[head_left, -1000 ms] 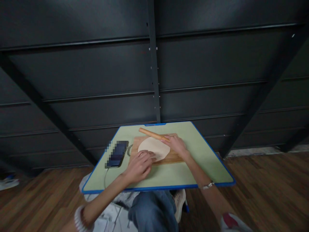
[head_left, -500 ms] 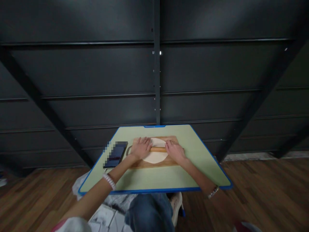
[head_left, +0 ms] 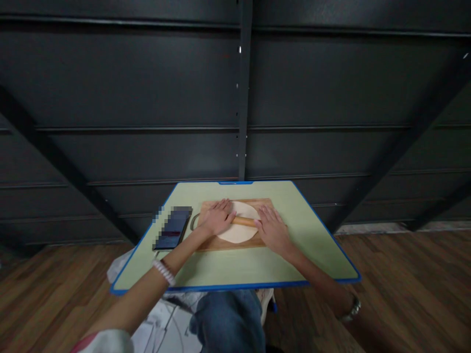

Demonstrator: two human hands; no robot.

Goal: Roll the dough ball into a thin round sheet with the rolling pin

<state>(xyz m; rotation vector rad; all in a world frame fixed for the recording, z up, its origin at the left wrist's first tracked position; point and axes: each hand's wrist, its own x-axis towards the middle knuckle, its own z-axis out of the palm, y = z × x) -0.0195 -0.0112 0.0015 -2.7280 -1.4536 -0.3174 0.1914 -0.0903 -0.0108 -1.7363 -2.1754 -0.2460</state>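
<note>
A round, flat sheet of pale dough [head_left: 237, 235] lies on a wooden board [head_left: 253, 245]. Across it, sloping slightly down to the right, is a wooden rolling pin [head_left: 243, 221]. My left hand [head_left: 219, 218] rests over the pin's left end, its fingers stretched forward and its thumb pointing inward. Over the right end lies my right hand [head_left: 272, 226], palm down, with flat fingers angled up and to the left. Both hands hide the pin's ends and the dough's side edges.
The board sits on a pale green table [head_left: 228, 272] with a blue rim. A dark phone or tablet [head_left: 174, 228], partly pixelated, lies left of the board near its metal handle [head_left: 194, 221]. Dark wall panels [head_left: 184, 152] stand behind. My knee [head_left: 228, 318] is below the front edge.
My right hand has flattened and its fingers have straightened over the pin. The pin now slopes down to the right and sits higher on the dough. The camera view has shifted somewhat.
</note>
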